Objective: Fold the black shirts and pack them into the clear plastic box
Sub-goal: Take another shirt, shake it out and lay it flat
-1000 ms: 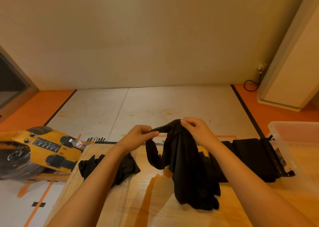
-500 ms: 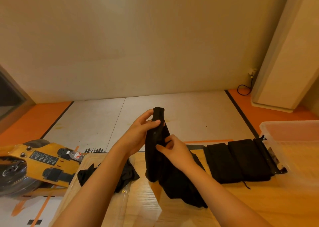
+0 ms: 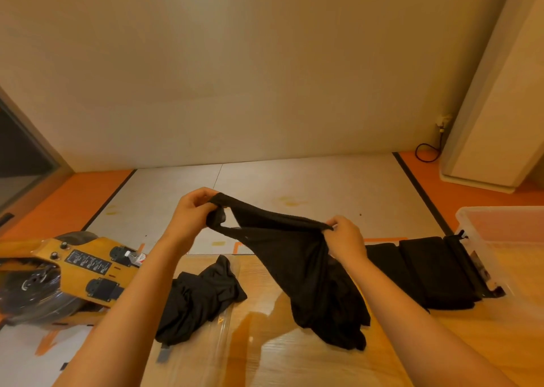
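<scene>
In the middle of the frame, the left hand (image 3: 191, 213) and the right hand (image 3: 346, 239) each had their fingers (image 3: 335, 225) clenched on the top hem of a limp black fabric shirt (image 3: 297, 269), stretching that edge between them while its bulk hung down and bunched on the pale wooden bench (image 3: 294, 360). The step in hand looked like opening the shirt out before folding; next it probably needed spreading flat on the bench, with the sleeves freed. A second black shirt (image 3: 200, 295) lay crumpled at lower left, unfolded. A row of folded black garments (image 3: 426, 272) sat at right, just beside the clear plastic box (image 3: 471, 236) at the right edge. No shirt showed in the visible part of the box; the rest was cut off.
</scene>
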